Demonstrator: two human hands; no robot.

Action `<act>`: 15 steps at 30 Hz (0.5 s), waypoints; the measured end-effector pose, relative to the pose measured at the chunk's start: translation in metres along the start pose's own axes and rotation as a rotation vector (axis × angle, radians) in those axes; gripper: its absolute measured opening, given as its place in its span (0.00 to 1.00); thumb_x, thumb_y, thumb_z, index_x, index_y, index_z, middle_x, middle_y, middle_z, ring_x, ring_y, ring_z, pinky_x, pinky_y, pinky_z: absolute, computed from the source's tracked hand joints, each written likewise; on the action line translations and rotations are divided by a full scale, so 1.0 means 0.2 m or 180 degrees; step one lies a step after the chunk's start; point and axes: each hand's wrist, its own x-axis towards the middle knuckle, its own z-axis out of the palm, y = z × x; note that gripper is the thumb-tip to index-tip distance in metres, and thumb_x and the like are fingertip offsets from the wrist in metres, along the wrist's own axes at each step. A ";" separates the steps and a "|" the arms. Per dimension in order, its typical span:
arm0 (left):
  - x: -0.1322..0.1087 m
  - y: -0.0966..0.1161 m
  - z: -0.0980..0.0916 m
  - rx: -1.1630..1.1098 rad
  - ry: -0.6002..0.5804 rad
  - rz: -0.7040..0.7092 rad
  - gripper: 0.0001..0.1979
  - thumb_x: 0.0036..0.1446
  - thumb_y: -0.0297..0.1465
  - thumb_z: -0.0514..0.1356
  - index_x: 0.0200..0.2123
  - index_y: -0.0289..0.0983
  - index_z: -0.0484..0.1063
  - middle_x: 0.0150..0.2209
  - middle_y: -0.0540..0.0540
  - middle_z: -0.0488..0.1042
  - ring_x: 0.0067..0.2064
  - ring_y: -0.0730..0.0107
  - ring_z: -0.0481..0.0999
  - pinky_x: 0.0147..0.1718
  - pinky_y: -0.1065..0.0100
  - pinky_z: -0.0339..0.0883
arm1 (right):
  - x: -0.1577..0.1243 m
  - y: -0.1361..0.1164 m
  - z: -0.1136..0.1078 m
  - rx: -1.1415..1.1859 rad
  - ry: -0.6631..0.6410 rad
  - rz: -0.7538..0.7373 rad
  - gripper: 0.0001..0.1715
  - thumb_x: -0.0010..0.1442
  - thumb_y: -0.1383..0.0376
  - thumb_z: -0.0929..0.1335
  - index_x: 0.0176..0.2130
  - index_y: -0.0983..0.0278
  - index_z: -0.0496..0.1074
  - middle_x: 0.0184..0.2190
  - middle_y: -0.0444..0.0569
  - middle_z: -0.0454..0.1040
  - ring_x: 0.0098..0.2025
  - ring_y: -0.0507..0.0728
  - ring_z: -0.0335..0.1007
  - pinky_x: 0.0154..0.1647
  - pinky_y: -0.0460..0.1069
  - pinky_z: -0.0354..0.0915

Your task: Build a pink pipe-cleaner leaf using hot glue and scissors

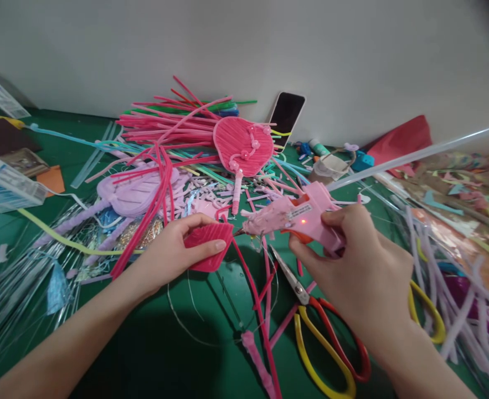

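My left hand (190, 244) grips a small panel of red pipe cleaners (211, 255) laid side by side, thumb on its face. In my right hand (360, 260) is a pink hot glue gun (298, 216) with an orange light on its side and a long clear glue stick (418, 152) out of its back. Its nozzle is at the panel's right edge; whether it touches, I cannot tell. From that edge a loose red pipe cleaner (252, 288) hangs down. Under the gun lie scissors (300, 291) with red and yellow handles.
Behind my hands lie a round red pipe-cleaner piece (244, 147), a lilac one (136, 191) and a pile of pink pipe cleaners (165, 124). A phone (286, 113) leans on the wall. Boxes (7, 185) stand left; lilac strips (464, 310) and paper scraps (456, 194) lie right.
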 end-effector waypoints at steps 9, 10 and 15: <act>0.00 0.01 0.00 0.0136 -0.0010 0.0020 0.19 0.49 0.44 0.68 0.40 0.38 0.75 0.33 0.51 0.79 0.34 0.63 0.80 0.30 0.70 0.74 | 0.01 -0.01 -0.01 -0.0167 0.0117 -0.0110 0.13 0.54 0.60 0.70 0.35 0.58 0.61 0.28 0.44 0.75 0.25 0.56 0.73 0.21 0.46 0.58; 0.00 0.02 0.00 0.0137 -0.0002 0.0017 0.19 0.50 0.44 0.68 0.40 0.38 0.74 0.33 0.51 0.79 0.34 0.64 0.80 0.30 0.70 0.74 | 0.01 -0.01 -0.01 -0.0179 0.0142 -0.0135 0.13 0.54 0.60 0.70 0.35 0.58 0.61 0.28 0.44 0.75 0.25 0.55 0.73 0.21 0.46 0.58; -0.01 0.02 0.01 0.0121 0.0045 0.0005 0.18 0.50 0.43 0.69 0.39 0.39 0.74 0.34 0.51 0.80 0.35 0.65 0.80 0.31 0.71 0.74 | 0.01 -0.02 -0.01 -0.0197 0.0148 -0.0154 0.12 0.55 0.61 0.70 0.35 0.58 0.61 0.28 0.43 0.75 0.25 0.55 0.73 0.22 0.46 0.58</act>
